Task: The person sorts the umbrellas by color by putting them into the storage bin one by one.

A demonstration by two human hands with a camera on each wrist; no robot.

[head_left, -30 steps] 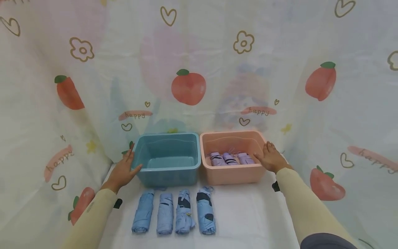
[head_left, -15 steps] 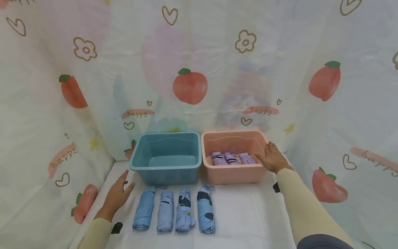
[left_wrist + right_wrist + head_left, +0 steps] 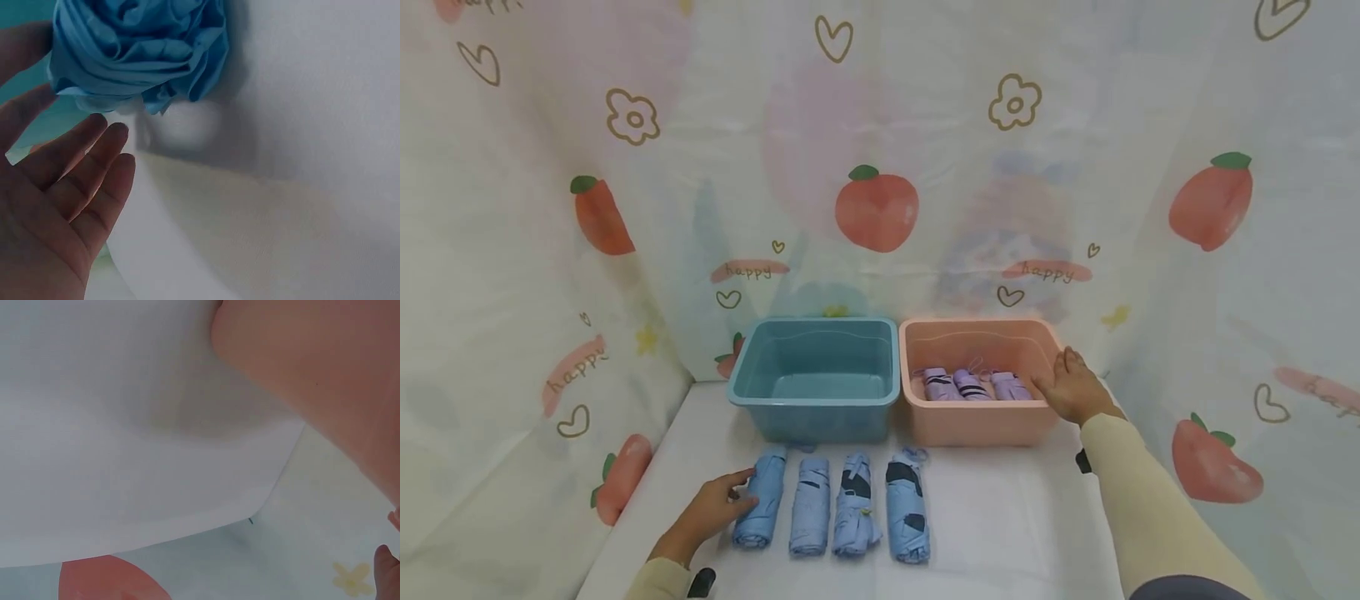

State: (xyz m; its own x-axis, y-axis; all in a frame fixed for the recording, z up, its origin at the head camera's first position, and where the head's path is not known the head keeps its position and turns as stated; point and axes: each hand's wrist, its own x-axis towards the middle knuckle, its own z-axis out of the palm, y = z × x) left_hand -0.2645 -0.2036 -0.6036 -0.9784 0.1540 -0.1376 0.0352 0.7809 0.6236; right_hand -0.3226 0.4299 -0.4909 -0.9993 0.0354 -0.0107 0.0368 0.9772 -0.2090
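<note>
Several folded blue umbrellas lie in a row on the white table; the leftmost umbrella [image 3: 761,500] is plain blue. My left hand [image 3: 709,510] is at this umbrella's left side, fingers spread and lightly bent, thumb and fingertips right at its fabric. In the left wrist view, its gathered end [image 3: 140,53] sits just beyond the fingers. Up at the right rim of the pink bin [image 3: 985,425], my right hand [image 3: 1077,392] rests with fingers extended, thumb over the edge. Lilac folded umbrellas [image 3: 973,387] lie inside that bin.
A blue-green bin [image 3: 820,423] stands left of the pink one, behind the umbrella row. The other blue umbrellas [image 3: 810,508] are spaced to the right of the leftmost. A printed curtain [image 3: 880,275] encloses the table at the back and both sides.
My left hand has left the blue-green bin's left rim and come down and right to the leftmost blue umbrella. My right hand stays at the pink bin. The head view has shifted slightly left.
</note>
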